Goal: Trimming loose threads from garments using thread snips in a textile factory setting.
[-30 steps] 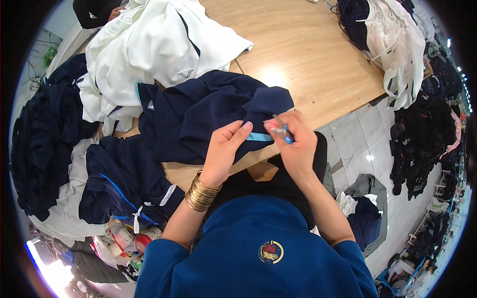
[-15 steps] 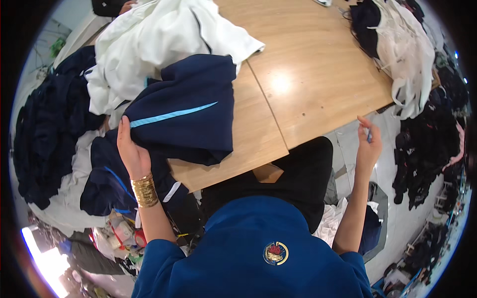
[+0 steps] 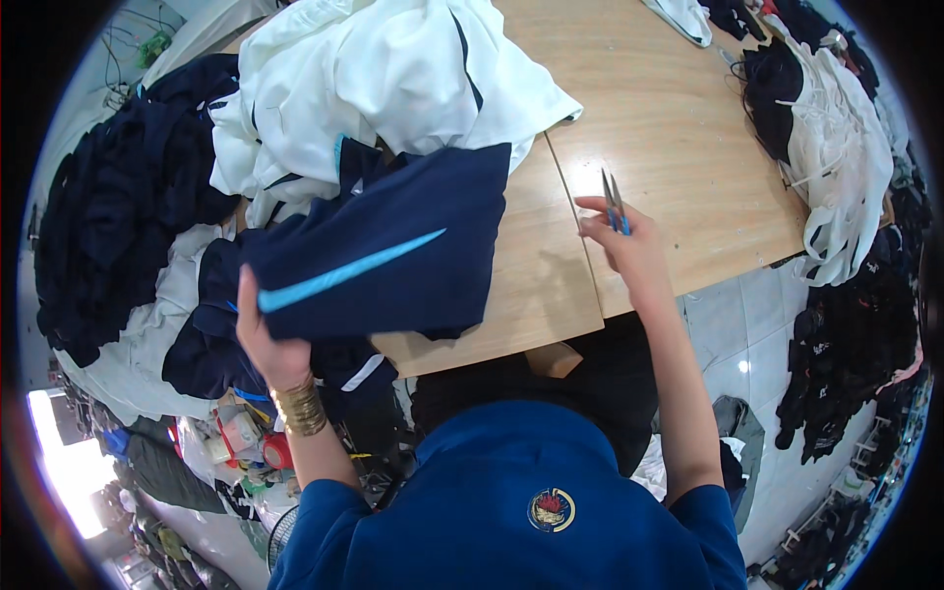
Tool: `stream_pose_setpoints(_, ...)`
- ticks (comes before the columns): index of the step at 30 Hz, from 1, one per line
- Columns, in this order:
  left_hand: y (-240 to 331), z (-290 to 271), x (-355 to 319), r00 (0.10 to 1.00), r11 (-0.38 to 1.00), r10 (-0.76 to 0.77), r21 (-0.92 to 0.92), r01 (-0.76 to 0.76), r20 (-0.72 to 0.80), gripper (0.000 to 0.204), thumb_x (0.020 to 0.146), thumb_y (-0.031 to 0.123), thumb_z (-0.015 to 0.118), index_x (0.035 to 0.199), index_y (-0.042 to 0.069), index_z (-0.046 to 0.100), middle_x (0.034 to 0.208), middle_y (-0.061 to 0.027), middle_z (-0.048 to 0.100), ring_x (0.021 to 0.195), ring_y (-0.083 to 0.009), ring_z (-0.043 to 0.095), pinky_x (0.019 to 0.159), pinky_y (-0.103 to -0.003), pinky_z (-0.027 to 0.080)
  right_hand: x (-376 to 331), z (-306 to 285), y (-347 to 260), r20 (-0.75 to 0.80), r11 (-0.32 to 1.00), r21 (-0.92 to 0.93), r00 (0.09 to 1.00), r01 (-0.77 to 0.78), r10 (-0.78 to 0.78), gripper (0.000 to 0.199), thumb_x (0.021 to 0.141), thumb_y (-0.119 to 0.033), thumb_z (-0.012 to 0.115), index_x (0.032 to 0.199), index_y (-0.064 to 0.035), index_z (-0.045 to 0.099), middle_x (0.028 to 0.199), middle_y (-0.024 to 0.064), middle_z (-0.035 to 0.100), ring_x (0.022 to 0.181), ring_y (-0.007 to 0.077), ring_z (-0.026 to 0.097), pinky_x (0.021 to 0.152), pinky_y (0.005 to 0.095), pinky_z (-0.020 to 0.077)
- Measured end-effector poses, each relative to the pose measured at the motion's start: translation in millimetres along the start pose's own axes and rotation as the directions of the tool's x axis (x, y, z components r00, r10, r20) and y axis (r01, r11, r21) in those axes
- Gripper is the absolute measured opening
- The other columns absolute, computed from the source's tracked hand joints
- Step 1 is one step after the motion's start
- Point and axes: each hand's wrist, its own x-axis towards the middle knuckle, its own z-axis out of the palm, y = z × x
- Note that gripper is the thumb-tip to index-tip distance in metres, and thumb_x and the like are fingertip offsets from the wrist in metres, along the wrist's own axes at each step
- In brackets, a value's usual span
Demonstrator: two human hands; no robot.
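Note:
A navy garment piece [image 3: 393,211] with a tapering light-blue stripe [image 3: 354,270] lies over the table's near left part, its left edge lifted. My left hand [image 3: 273,334], with gold bangles at the wrist, is closed on that edge near the wide end of the stripe. Over the table to the right of the fabric, my right hand [image 3: 634,251] holds small scissors [image 3: 615,202] with blue handles. Their blades point up and away from me, apart from the cloth.
White garments [image 3: 364,88] are heaped behind the navy piece. Dark clothing [image 3: 128,197] is piled at the left. White strips [image 3: 836,147] hang over the right end of the wooden table [image 3: 669,128], beside black garments [image 3: 851,344]. A red container [image 3: 277,451] sits low at the left.
My right hand has moved left and over the table, with the scissors now plainly showing. The navy piece lies flatter and its stripe shows wider. The view has shifted a little.

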Motion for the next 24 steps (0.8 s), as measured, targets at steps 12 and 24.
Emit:
stream_pose_setpoints(12, -19.6, -64.0, -1.3, 0.947, 0.981, 0.172, 0.134, -0.140, -0.269, 0.043, 0.092, 0.029, 0.047, 0.122, -0.001, 0.050, 0.117, -0.0163, 0.057, 0.107, -0.0214, 0.057, 0.093, -0.035, 0.045, 16.5, 86.0, 16.3, 0.480, 0.993, 0.043, 0.869, 0.107, -0.115, 0.022, 0.071, -0.005, 0.071, 0.092, -0.0012, 0.064, 0.069, 0.0036, 0.058, 0.063, 0.0106, 0.057, 0.063, 0.0243, 0.0454)
stream_pose_setpoints(24, 2.7, 0.2, 90.4, 0.939, 0.807, -0.344, -0.509, 0.301, 0.010, 0.028, 0.093, 0.020, 0.053, 0.115, 0.004, 0.058, 0.101, 0.0002, 0.058, 0.082, -0.0057, 0.047, 0.076, -0.022, 0.037, -68.0, -32.2, -80.0, -0.202, 0.697, -0.477, 0.705, 0.536, -0.680, 0.023, 0.076, 0.003, 0.061, 0.099, -0.0024, 0.062, 0.085, 0.0030, 0.063, 0.073, 0.0108, 0.061, 0.072, 0.0254, 0.0486)
